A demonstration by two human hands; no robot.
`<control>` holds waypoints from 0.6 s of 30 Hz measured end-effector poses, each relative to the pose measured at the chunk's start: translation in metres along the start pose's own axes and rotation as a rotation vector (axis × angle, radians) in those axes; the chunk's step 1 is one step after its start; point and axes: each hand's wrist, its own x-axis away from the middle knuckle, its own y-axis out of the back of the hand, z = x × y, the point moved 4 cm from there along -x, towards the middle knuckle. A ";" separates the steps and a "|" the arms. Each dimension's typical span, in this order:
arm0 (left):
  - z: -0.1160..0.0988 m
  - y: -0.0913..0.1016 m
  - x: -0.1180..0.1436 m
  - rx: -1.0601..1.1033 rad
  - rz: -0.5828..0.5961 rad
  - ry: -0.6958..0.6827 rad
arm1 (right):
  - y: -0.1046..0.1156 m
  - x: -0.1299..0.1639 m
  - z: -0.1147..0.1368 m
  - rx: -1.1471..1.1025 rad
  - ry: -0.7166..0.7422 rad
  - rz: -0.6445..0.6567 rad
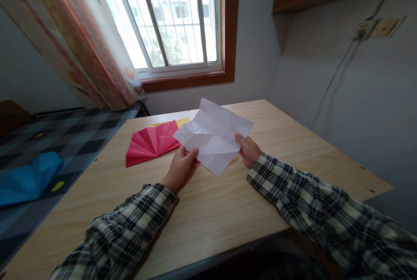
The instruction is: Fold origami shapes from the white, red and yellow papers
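Head view: left hand (178,168) and right hand (249,150) each pinch creased white paper (213,134) above surface (228,210); keep both grips even, follow existing creases.

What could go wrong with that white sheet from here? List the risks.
1. The white sheet is pinched only at its edges by the left hand and right hand, and it is lifted off the table; a hard pull might tear it along the creases.
2. The red pleated paper lies just beside the left hand, so a sweep could crush or shove it.
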 end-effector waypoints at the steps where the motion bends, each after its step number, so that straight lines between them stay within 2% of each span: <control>1: -0.001 -0.001 0.000 0.015 -0.005 0.000 | -0.001 0.001 0.002 -0.018 -0.010 0.010; 6: -0.005 -0.001 0.001 0.080 -0.052 -0.016 | -0.003 0.001 0.015 -0.029 -0.016 0.050; 11: -0.006 0.005 -0.002 0.126 -0.129 -0.017 | 0.008 -0.006 0.023 0.001 -0.047 0.011; 18: -0.008 0.008 -0.004 0.218 -0.164 0.036 | 0.022 -0.013 0.036 0.116 -0.115 0.041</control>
